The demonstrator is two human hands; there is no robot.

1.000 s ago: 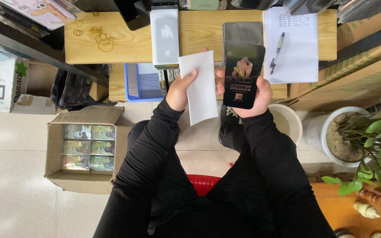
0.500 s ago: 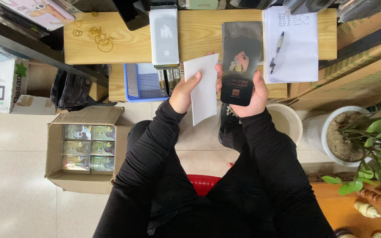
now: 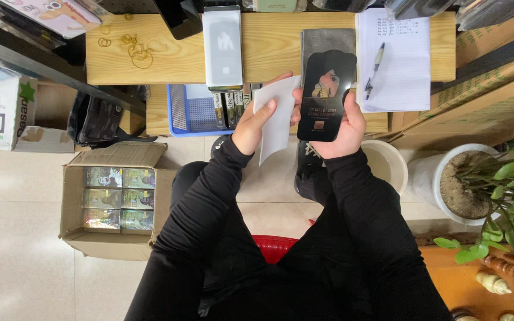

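Head view: left hand (image 3: pixel 250 126) fingers pinch white sleeve (image 3: pixel 275 116); right hand (image 3: pixel 343 128) fingers clamp black packet (image 3: pixel 325 95) upright, face readable.

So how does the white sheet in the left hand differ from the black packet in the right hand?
The white sheet is plain and thin, hanging down from the left hand; the black packet is dark, glossy and printed with a picture, held upright in the right hand. The sheet looks slightly wider, the packet narrower with rounded corners. Both are flat and rectangular.
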